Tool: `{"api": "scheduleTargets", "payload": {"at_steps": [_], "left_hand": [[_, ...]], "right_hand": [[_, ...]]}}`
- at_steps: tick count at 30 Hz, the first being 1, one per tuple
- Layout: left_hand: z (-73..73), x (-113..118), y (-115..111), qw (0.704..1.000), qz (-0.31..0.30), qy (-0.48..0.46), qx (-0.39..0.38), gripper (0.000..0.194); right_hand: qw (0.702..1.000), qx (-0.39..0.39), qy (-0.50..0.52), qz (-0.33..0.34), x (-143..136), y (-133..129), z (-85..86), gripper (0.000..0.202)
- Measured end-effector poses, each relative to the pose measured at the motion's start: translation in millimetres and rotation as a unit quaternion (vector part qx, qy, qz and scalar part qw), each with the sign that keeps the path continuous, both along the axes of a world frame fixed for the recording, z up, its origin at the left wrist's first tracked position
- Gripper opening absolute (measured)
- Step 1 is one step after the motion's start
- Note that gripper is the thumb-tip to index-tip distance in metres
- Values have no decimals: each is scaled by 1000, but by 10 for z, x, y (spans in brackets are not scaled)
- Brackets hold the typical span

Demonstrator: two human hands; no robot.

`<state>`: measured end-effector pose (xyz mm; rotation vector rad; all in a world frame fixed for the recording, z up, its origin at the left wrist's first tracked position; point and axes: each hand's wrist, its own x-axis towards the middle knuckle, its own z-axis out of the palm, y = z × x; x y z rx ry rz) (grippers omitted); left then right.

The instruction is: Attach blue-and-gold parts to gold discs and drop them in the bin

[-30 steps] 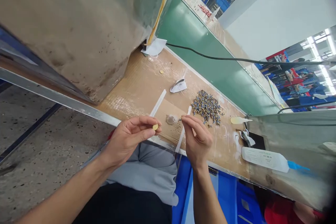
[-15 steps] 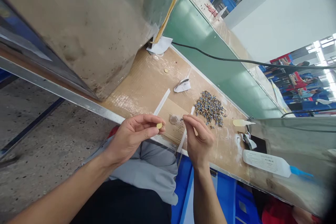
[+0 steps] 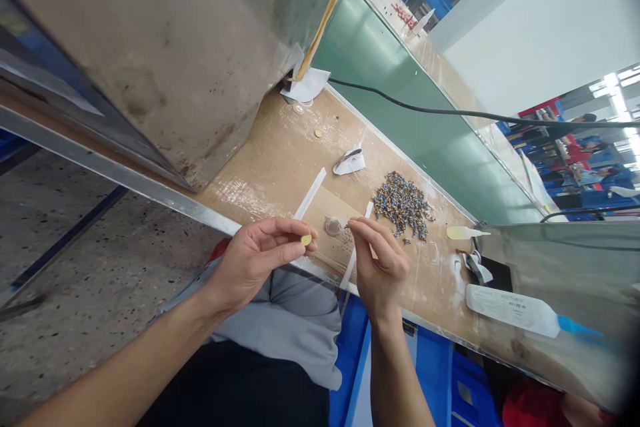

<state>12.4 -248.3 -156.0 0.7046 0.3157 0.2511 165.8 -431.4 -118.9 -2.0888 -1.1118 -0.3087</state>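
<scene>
My left hand [image 3: 257, 257] pinches a small round yellow disc [image 3: 306, 239] between thumb and fingers, above the table's near edge. To its right, my right hand [image 3: 381, 260] is closed in a pinch at the fingertips. A tiny dark bit shows at those fingertips, too small to name. Between the two hands, a small clear round dish [image 3: 333, 226] sits on a cardboard sheet [image 3: 327, 210] fixed down with white tape strips. Beyond my right hand lies a heap of small blue and gold metal pieces [image 3: 403, 205].
A white bottle with a blue nozzle [image 3: 513, 310] and a small yellowish dropper bottle [image 3: 461, 233] lie at the right. Farther back are a folded white paper piece [image 3: 350, 161] and another yellow disc [image 3: 318, 134]. A large metal box [image 3: 150, 67] rises at left; a black cable [image 3: 415, 109] crosses behind.
The whole view has shifted very slightly. Both hands keep the same pinch and nearly the same place over the table edge.
</scene>
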Motion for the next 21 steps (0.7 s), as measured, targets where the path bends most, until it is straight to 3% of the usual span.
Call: {"api": "scheduleTargets", "payload": {"at_steps": [10,21], "left_hand": [[-2,-10,0,1000,-2,-4,9,15],[19,-5,8,1000,-7,5,15,15]], "right_hand": [[1000,9,11,-7,-4,27,53,23],[997,33,14,-65,0,-6,62,16]]}}
